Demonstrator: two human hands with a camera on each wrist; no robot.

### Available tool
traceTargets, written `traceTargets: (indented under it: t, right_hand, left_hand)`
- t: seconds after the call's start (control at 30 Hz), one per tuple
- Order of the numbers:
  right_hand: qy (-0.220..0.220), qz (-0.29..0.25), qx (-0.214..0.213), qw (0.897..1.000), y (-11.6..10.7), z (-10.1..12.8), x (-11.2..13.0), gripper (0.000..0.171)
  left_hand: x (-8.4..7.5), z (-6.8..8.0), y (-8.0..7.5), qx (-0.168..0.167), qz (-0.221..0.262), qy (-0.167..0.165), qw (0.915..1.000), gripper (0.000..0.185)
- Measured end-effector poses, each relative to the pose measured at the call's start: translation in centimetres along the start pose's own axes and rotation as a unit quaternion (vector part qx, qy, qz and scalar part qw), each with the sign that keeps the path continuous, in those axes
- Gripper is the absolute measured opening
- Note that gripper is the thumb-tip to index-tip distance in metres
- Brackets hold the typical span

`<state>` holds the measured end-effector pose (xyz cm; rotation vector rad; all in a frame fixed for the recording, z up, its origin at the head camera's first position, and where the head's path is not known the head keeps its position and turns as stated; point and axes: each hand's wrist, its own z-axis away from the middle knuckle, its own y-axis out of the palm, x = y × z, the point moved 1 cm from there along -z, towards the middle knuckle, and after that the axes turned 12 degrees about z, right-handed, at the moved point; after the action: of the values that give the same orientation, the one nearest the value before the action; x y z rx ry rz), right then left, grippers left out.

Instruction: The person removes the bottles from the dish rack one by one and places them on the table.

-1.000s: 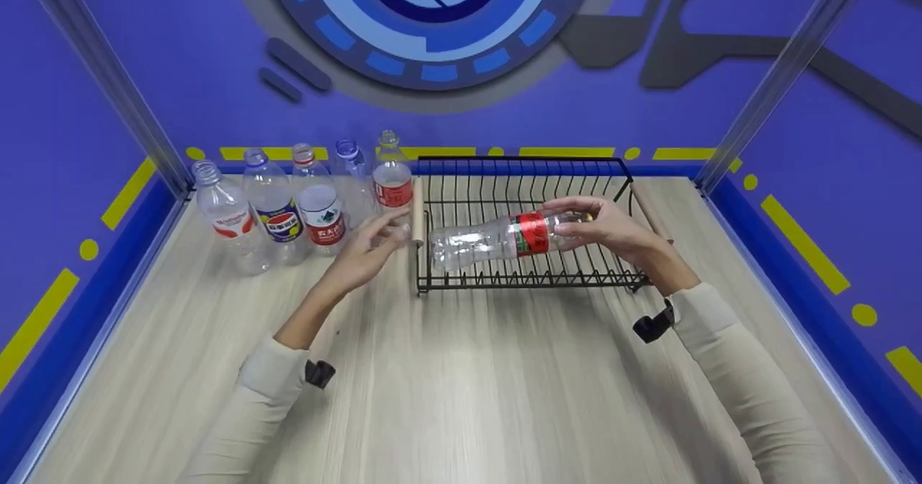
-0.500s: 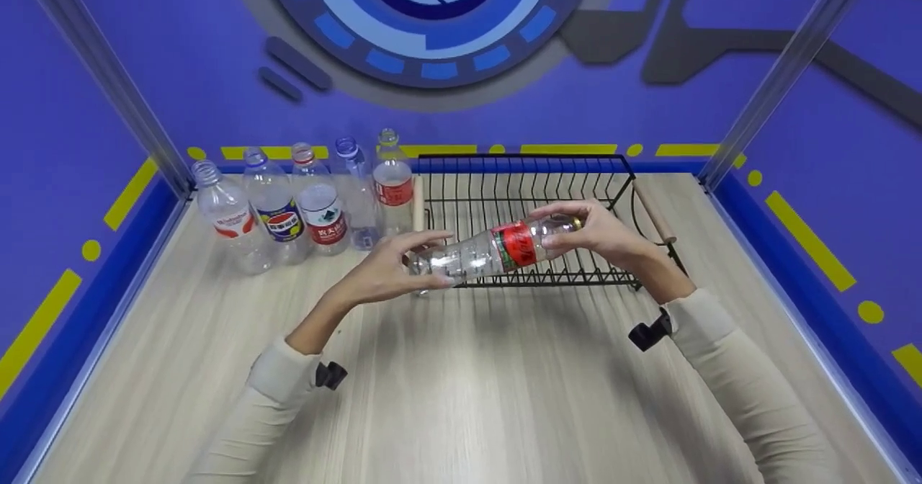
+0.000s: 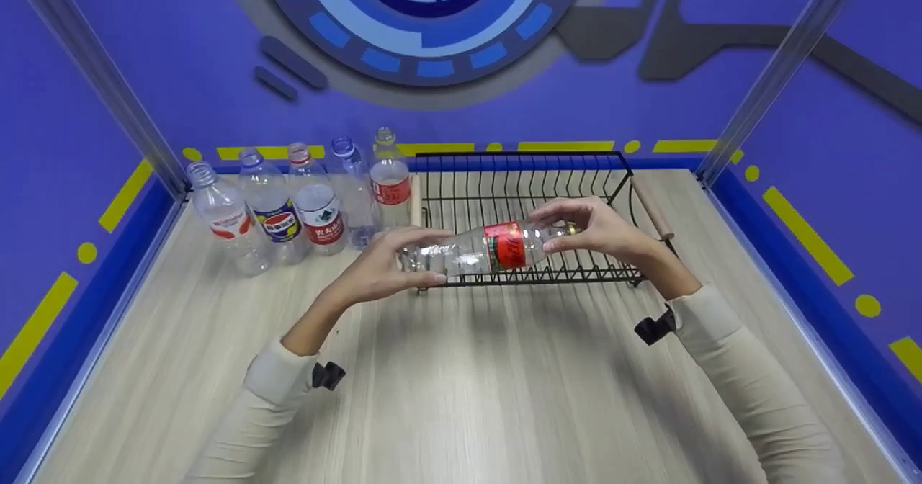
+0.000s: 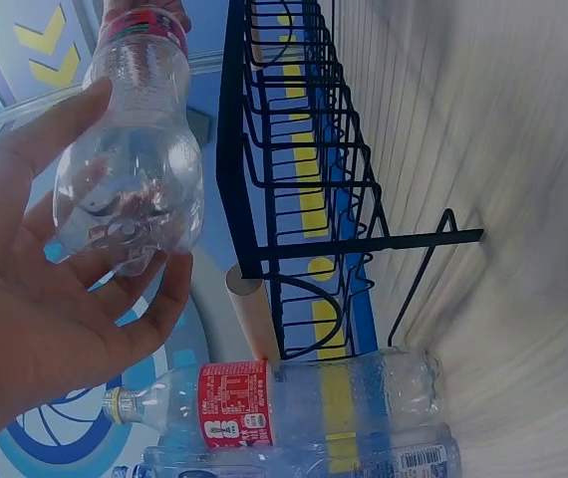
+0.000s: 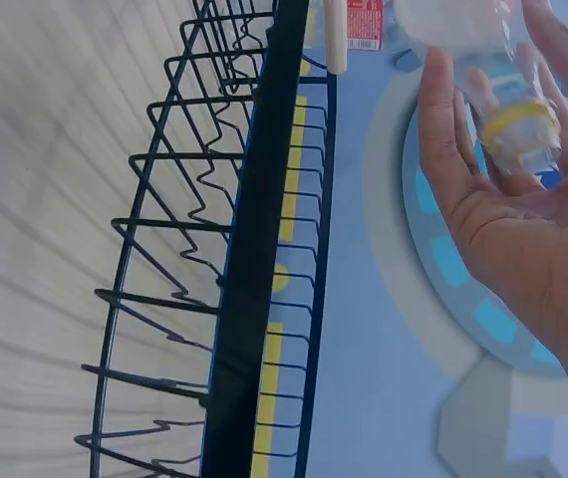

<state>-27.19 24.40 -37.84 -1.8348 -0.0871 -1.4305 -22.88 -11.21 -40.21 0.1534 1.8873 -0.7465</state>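
Observation:
A clear plastic bottle [image 3: 504, 246] with a red label lies nearly level above the black wire rack [image 3: 547, 276]. My left hand [image 3: 378, 266] grips its base end, thumb on one side and fingers on the other. Around the neck end curl the fingers of my right hand [image 3: 601, 232]. The left wrist view shows the bottle's base [image 4: 130, 214] within the left hand [image 4: 50, 259], while the right wrist view has its uncapped neck [image 5: 521, 129], with a yellow ring, between the right thumb and fingers.
Several uncapped plastic bottles stand in a row left of the rack, the red-labelled bottle [image 3: 391, 192] beside its wooden handle [image 3: 415, 202]. Another wooden handle [image 3: 652, 209] is at the rack's right end. Purple panels [image 3: 490, 117] enclose the wooden tabletop [image 3: 461, 383].
My left hand has moved right from beside the rack and taken hold of the bottle's base. The bottle has shifted slightly left and towards me, and its label has turned.

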Motion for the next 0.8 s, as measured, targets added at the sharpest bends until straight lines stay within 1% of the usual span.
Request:
traceTargets:
  t: [0.1, 0.2, 0.47, 0.57, 0.67, 0.8]
  right_hand:
    - [0.015, -0.014, 0.000, 1.000, -0.5, 0.1, 0.0, 0.053]
    - [0.024, -0.022, -0.008, 0.999, -1.1, 0.5, -0.1, 0.054]
    - [0.014, -0.020, -0.023, 0.999, -2.7, 1.9, -0.9, 0.052]
    - [0.012, -0.010, -0.026, 1.000, -3.3, 2.3, -1.4, 0.052]
    - [0.017, 0.000, -0.029, 0.999, -4.0, 2.8, -1.9, 0.051]
    - [0.032, -0.008, -0.030, 0.999, -4.9, 3.3, -2.7, 0.050]
  left_hand:
    - [0.0, 0.3, -0.4, -0.009, 0.004, 0.003, 0.9999, 0.060]
    - [0.2, 0.6, -0.8, -0.016, 0.009, -0.002, 0.9998, 0.060]
    - [0.6, 1.6, -1.7, -0.033, 0.015, -0.019, 0.9992, 0.061]
    - [0.8, 2.0, -2.0, -0.042, 0.020, -0.018, 0.9988, 0.059]
    - [1.1, 2.4, -2.2, -0.047, 0.018, -0.009, 0.9987, 0.059]
    - [1.5, 2.9, -2.5, -0.056, 0.017, -0.004, 0.9983, 0.061]
